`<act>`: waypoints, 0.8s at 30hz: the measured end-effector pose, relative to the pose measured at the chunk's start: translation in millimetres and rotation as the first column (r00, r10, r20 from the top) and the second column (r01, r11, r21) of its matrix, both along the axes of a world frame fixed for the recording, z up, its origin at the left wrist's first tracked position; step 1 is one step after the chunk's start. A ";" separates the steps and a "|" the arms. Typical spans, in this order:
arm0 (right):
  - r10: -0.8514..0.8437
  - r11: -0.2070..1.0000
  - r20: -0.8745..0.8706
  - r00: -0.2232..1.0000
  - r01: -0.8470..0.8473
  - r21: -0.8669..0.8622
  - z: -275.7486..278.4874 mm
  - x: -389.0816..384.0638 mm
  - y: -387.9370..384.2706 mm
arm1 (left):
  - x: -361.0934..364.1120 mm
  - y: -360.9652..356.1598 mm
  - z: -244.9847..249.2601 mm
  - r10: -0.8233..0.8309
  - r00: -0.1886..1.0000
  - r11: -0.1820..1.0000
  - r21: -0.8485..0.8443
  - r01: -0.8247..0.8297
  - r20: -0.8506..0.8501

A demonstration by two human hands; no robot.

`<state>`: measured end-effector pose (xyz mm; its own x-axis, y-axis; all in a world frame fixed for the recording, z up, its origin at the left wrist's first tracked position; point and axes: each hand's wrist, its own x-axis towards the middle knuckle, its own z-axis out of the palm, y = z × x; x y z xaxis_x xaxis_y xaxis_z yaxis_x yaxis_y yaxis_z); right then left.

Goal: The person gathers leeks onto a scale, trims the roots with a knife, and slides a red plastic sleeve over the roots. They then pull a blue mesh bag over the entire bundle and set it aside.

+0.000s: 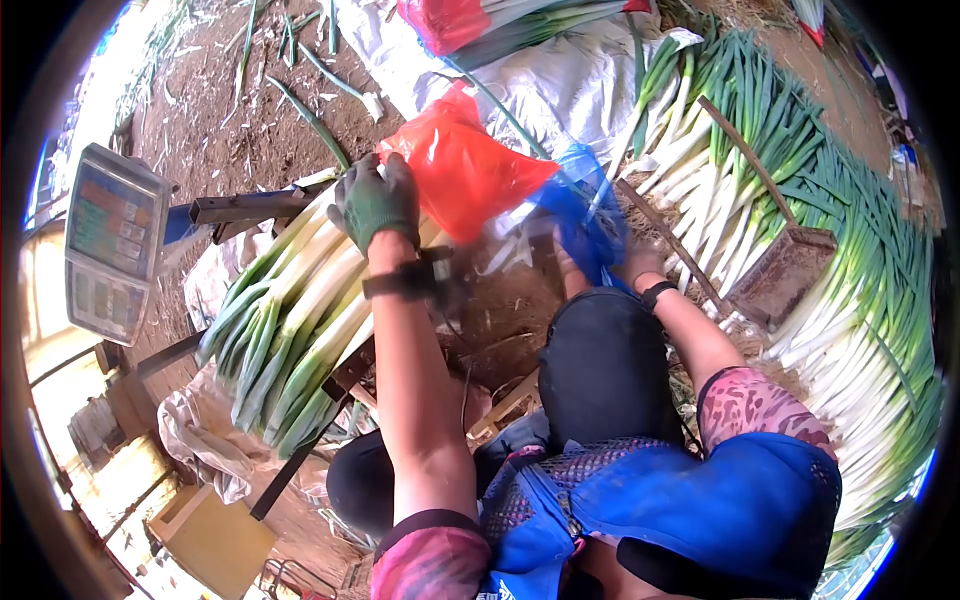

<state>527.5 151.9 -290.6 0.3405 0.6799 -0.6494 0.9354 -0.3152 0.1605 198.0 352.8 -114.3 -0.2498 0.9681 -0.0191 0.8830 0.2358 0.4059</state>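
Observation:
My left hand [380, 200], in a dark green work glove, is closed on the edge of a red plastic bag [465, 160] at the root ends of a bundle of leeks [300, 310]. The bundle lies slanted on a metal-framed stand, its green leaves toward the lower left. The bag covers part of the white ends. My right hand [643, 262], smeared by motion, is beside a crumpled blue plastic bag [590, 215]; its fingers do not show clearly.
A digital scale display [115, 245] stands at the left. Many loose leeks [840, 300] curve along the right, with a rusty metal tool [785, 275] on them. White sheeting [560, 80] with red-wrapped leeks [450, 20] lies at the top. A yellow box [215, 540] is lower left.

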 end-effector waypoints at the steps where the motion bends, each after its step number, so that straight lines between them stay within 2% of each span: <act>1: -0.003 1.000 -0.076 0.997 0.001 -0.020 -21.3 1.9 -6.0 | 3.1 -9.1 7.5 -0.037 0.996 0.998 0.050 0.033 0.080; 2: -0.006 0.999 -0.152 0.988 0.000 -0.037 -58.4 1.3 -15.9 | 4.3 -18.1 12.0 -0.093 0.973 0.992 0.105 0.072 0.212; 3: -0.010 0.999 -0.227 0.974 -0.003 -0.053 -87.2 5.3 -26.8 | 3.7 -27.9 16.9 -0.126 0.949 0.991 0.077 0.108 0.289; 5: -0.101 0.992 -0.436 0.894 0.121 0.019 -32.1 -4.8 -25.5 | 5.3 -52.6 32.8 -0.187 0.826 0.982 0.088 0.166 0.532; 6: -0.130 0.981 -0.536 0.834 0.186 0.051 -4.3 -9.4 -22.8 | 3.9 -65.6 46.9 -0.251 0.771 0.967 0.114 0.228 0.585; 7: -0.142 0.967 -0.545 0.826 0.234 0.103 5.6 -7.7 -24.7 | 4.8 -80.9 61.0 -0.306 0.727 0.951 0.167 0.260 0.615; 9: -0.165 0.924 -0.567 0.807 0.327 0.197 19.6 -2.4 -32.0 | 7.8 -115.4 99.3 -0.172 0.560 0.960 0.010 0.280 0.811; 10: -0.137 0.919 -0.565 0.813 0.317 0.234 23.6 -2.4 -36.7 | 7.9 -132.7 116.0 -0.156 0.508 0.949 -0.015 0.316 0.847; 13: 0.011 0.962 -0.740 0.673 0.194 0.190 -94.8 3.1 -54.8 | 1.0 -178.4 146.7 -0.190 0.489 0.908 -0.036 0.417 0.852; 14: -0.502 0.684 -0.858 0.112 0.659 -0.314 -20.4 -29.6 -63.2 | -4.8 -190.8 147.6 -0.200 0.503 0.896 -0.051 0.441 0.841; 15: -0.583 0.580 -0.812 -0.008 0.696 -0.423 -16.9 -38.7 -70.0 | -13.4 -202.4 143.2 -0.279 0.570 0.872 -0.046 0.488 0.773; 16: -0.646 0.465 -0.752 -0.130 0.715 -0.523 -14.8 -44.6 -74.1 | -21.2 -216.3 137.1 -0.248 0.542 0.881 -0.045 0.471 0.803; 17: -0.690 0.340 -0.679 -0.250 0.716 -0.610 -9.5 -46.5 -76.1 | -29.3 -224.0 136.1 -0.318 0.593 0.865 -0.029 0.500 0.740; 18: -0.641 0.401 -0.727 -0.246 0.700 -0.590 -49.0 -36.3 -77.7 | -34.8 -232.5 136.6 -0.313 0.604 0.873 -0.028 0.487 0.733; 19: -0.582 0.417 -0.753 -0.306 0.683 -0.600 -81.5 -21.7 -74.2 | -40.2 -240.5 136.6 -0.312 0.608 0.878 -0.024 0.479 0.730; 22: -0.338 0.416 -0.750 -0.569 0.625 -0.661 -11.6 7.3 -53.6 | -52.1 -255.1 126.8 -0.279 0.598 0.918 0.025 0.397 0.751; 24: -0.156 0.533 -0.725 -0.671 0.560 -0.634 56.4 24.7 -34.2 | -48.7 -258.5 132.3 -0.243 0.543 0.936 0.046 0.350 0.804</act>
